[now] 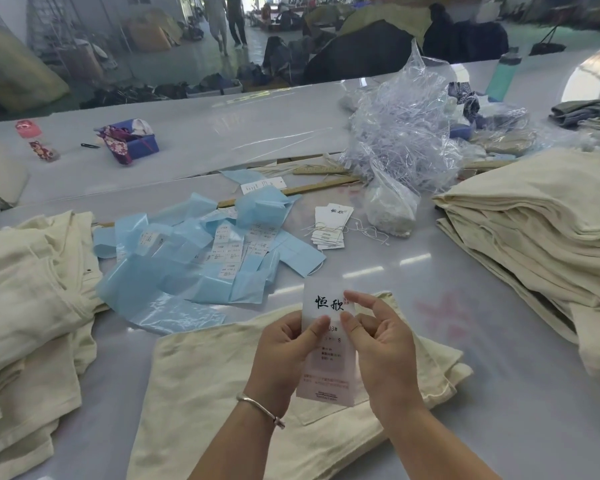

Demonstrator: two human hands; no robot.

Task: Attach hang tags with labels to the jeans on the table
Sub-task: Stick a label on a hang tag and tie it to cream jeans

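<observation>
Two hands' fingers [317, 327] around upright hang tag [328, 362]

Hang tag [328, 344] above jeans [222, 393]; label sheets [201, 258] behind.

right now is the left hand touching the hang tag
Touching. The head view shows the left hand holding the hang tag, its thumb pressed on the tag's printed face, above the jeans.

Left hand [284, 344] pinches hang tag [326, 372]; right hand [378, 337] touches it, above cream jeans [222, 393].
</observation>
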